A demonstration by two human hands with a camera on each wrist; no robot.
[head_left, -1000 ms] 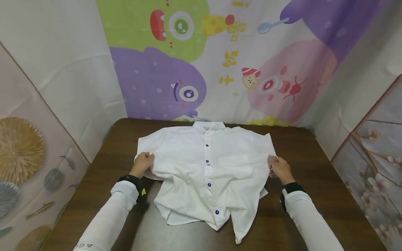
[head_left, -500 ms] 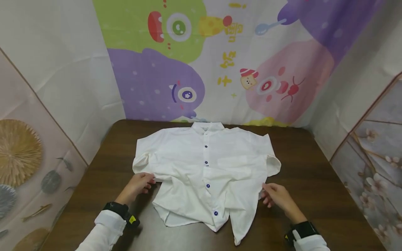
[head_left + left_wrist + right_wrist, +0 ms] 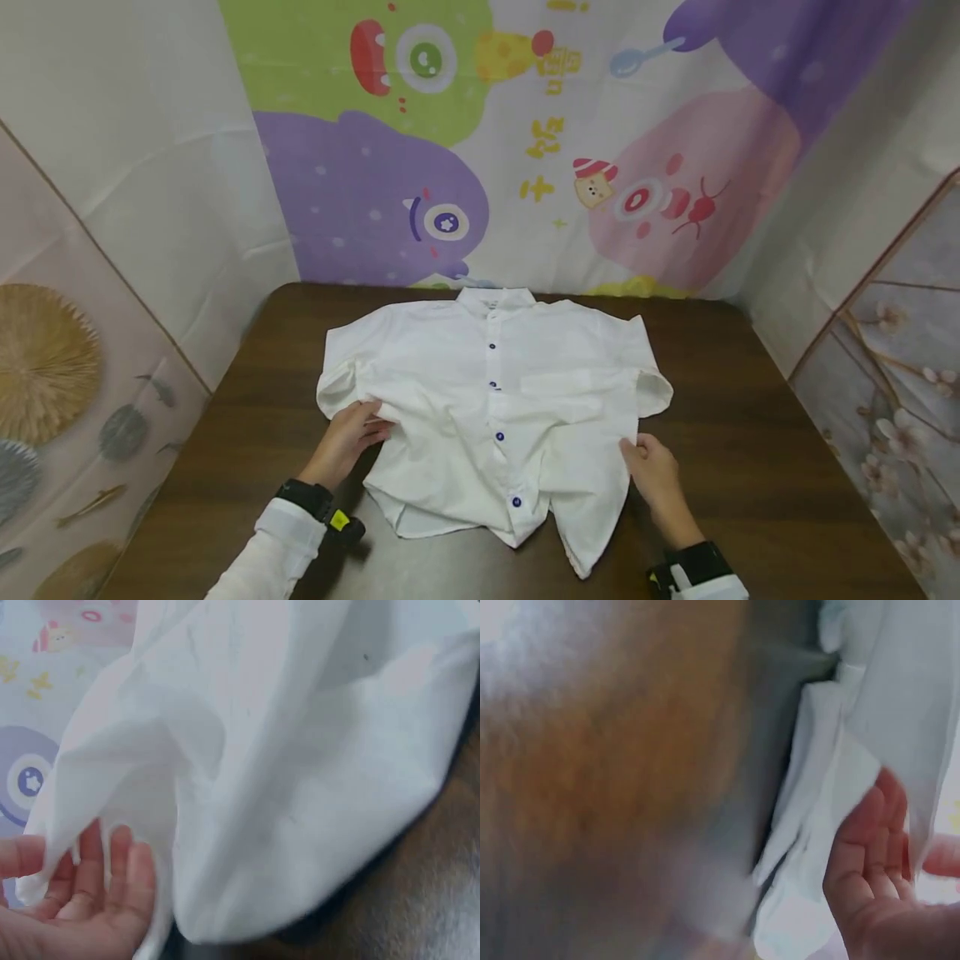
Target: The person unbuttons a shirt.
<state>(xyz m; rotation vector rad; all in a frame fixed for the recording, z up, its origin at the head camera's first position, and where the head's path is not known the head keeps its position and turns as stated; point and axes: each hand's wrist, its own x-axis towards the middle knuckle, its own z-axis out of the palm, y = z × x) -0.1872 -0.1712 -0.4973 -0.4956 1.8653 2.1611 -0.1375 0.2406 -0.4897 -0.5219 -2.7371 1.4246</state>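
Observation:
A white short-sleeved shirt with dark blue buttons lies front side up, its collar toward the far edge and its lower half wrinkled. At its left side, just below the sleeve, my left hand pinches the side edge. In the left wrist view, cloth passes between the thumb and fingers of the left hand. My right hand pinches the opposite side edge below the right sleeve. The right wrist view has the fingers of the right hand behind the cloth, thumb on the other face.
The shirt rests on a dark brown wooden table. A cartoon-printed curtain hangs behind the far edge, with patterned panels at both sides. A black band with a small camera sits on each wrist.
Both hands let go of the sleeve openings, moved down toward me, and took hold of the shirt's side edges. The sleeve cuffs now stand uncovered. The right lower corner has shifted slightly.

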